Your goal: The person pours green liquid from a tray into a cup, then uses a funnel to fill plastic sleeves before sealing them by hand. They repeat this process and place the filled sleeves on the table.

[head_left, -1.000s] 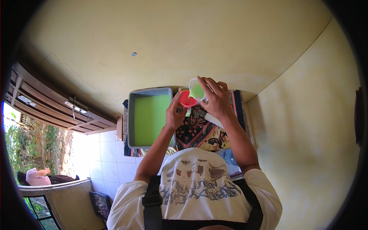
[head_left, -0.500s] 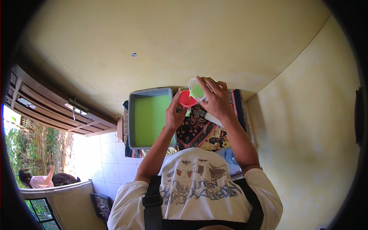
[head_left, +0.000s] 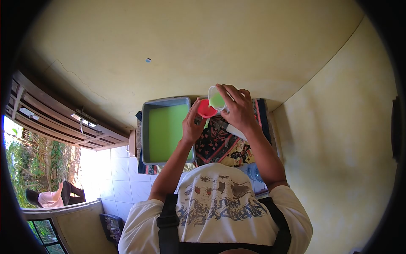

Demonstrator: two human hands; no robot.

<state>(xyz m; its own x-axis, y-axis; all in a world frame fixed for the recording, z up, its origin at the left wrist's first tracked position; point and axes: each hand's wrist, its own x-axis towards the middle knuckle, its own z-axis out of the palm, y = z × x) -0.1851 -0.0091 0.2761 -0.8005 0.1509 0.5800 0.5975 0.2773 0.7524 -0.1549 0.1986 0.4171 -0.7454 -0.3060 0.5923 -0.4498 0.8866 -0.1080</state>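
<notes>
My left hand [head_left: 192, 125] has its fingers closed round the side of a red funnel [head_left: 206, 111]. Above and to the right of it, my right hand [head_left: 240, 108] grips a clear plastic cup [head_left: 212, 90] by its rim and side. The cup tilts toward the funnel and holds light green liquid [head_left: 218, 100], its lip over the funnel's mouth. Whatever lies under the funnel is mostly hidden by my left hand; a small pale green patch shows just below. Left of my hands stands a grey basin [head_left: 145, 132] with the same green liquid inside.
A patterned cloth [head_left: 211, 144] covers the surface below my hands. Partly behind my right forearm lies a white object [head_left: 236, 132]. A wall rises behind the basin. A person [head_left: 53, 198] is outside the doorway, far left.
My hands, the funnel and the tilted cup stay almost in place. Outside, the person has changed posture, with the raised arm now lower and a leg bent up.
</notes>
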